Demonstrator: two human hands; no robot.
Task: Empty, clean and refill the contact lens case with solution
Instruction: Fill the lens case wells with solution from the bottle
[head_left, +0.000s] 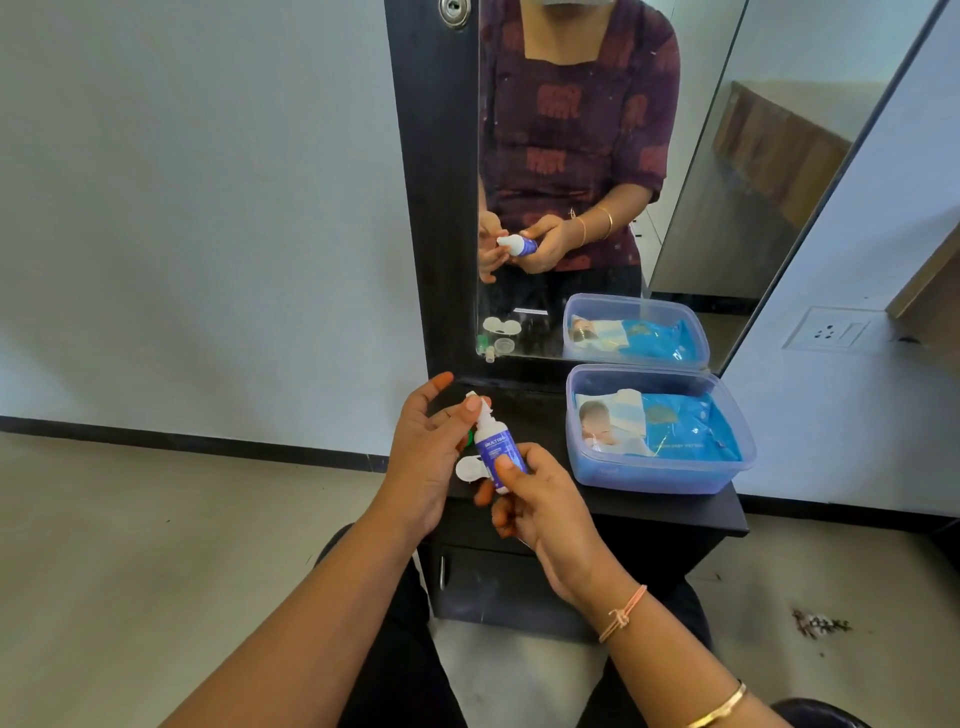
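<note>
A small solution bottle (494, 447) with a blue label and white top is held over the black dresser shelf (675, 512), tilted with its tip up and to the left. My right hand (540, 504) grips its lower body. My left hand (431, 447) pinches the white cap or tip (474, 400) at the bottle's top with thumb and fingers. The white contact lens case (470, 467) lies on the shelf just under the bottle, partly hidden by both hands. A green piece (470, 439), maybe a lid, peeks out behind my left fingers.
A clear plastic box (660, 475) holding a blue pack of baby wipes sits on the shelf's right half. A mirror (597, 182) stands behind and reflects the lens case and lids. A wall socket (831, 328) is at the right. Floor lies to the left.
</note>
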